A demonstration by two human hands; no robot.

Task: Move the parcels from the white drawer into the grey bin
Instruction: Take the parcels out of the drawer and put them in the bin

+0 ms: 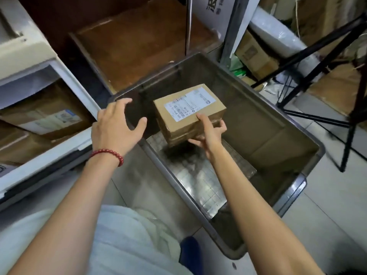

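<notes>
**A box goes down into the bin**

The box [188, 110] is in the middle of the frame, up in the air over the open bin [258, 116]. It is brown with a white label on top. It is tipped, with its near corner lower than the rest.

The right hand [208, 135] holds it by the near right corner. The thumb lies on the top edge and the fingers curl under the bottom. I think it holds there so the box can go down without the hand hitting the bin walls.

The left hand [115, 126] is just left of the box and does not touch it. Its fingers are spread wide and it holds nothing. It hangs over the left rim of the bin. A red bracelet [108, 153] is on that wrist.

Low in the bin, under the box, lies a flat silver pack [198, 181]. It may be a parcel.

At the left of the frame the white drawer [59, 151] is pulled out. Brown parcels [49, 116] lie in it, so the job looks far from done.
</notes>
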